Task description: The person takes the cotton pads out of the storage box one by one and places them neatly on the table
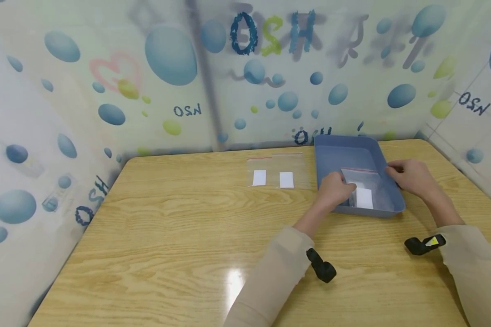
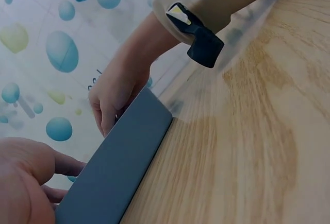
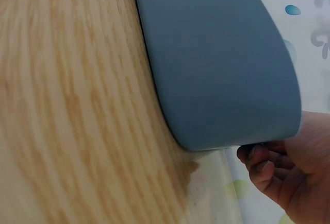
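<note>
A blue-grey plastic tray stands at the back right of the table. Inside its near part lie clear zip bags with white cards in them; how many overlap there is hard to tell. My left hand reaches over the tray's left wall and pinches a bag at its left edge. Its fingertips are partly hidden, and the tray wall covers them in the left wrist view. On the opposite side, my right hand holds the tray's right rim, fingers curled at the wall.
Left of the tray, two flat zip bags lie side by side, one with a white card and the other with a white card. The wooden table meets a patterned curtain at its back edge.
</note>
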The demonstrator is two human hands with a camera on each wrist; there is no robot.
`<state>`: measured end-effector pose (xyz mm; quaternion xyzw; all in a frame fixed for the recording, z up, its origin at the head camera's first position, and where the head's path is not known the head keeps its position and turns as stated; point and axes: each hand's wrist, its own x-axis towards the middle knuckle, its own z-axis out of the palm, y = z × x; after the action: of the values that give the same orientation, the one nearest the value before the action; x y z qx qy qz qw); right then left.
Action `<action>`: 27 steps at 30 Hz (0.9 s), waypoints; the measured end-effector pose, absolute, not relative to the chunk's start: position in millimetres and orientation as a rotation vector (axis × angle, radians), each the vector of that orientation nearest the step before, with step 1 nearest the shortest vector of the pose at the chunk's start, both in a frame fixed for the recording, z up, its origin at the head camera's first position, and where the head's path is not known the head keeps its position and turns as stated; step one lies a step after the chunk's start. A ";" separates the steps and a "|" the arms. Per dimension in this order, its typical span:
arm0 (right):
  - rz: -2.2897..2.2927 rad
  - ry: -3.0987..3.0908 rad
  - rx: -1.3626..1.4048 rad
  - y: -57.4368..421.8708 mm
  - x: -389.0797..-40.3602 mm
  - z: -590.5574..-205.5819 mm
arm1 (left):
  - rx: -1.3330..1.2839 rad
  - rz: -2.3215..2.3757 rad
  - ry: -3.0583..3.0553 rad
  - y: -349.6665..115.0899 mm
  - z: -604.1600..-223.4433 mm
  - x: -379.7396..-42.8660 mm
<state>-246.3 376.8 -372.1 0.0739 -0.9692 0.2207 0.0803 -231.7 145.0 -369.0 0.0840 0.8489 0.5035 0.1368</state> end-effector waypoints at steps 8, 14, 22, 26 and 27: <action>0.668 -2.906 0.243 377.5 -247.2 -373.4 | -0.015 1.420 2.682 156.3 -363.8 -223.1; 0.661 -2.890 0.264 379.7 -247.0 -373.8 | 0.000 1.516 2.697 156.0 -364.9 -222.9; 0.669 -2.906 0.255 380.8 -247.1 -375.5 | 0.088 1.572 2.703 150.8 -367.8 -222.5; 0.665 -2.901 0.253 380.2 -248.2 -376.1 | 0.108 1.589 2.717 149.0 -367.7 -222.3; 0.663 -2.898 0.253 380.5 -248.8 -376.3 | 0.119 1.600 2.720 148.4 -368.0 -222.2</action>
<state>-248.8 380.5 -376.3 0.0845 -0.9683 0.2215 0.0789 -222.2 148.4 -368.0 0.0377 0.8613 0.5067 -0.0081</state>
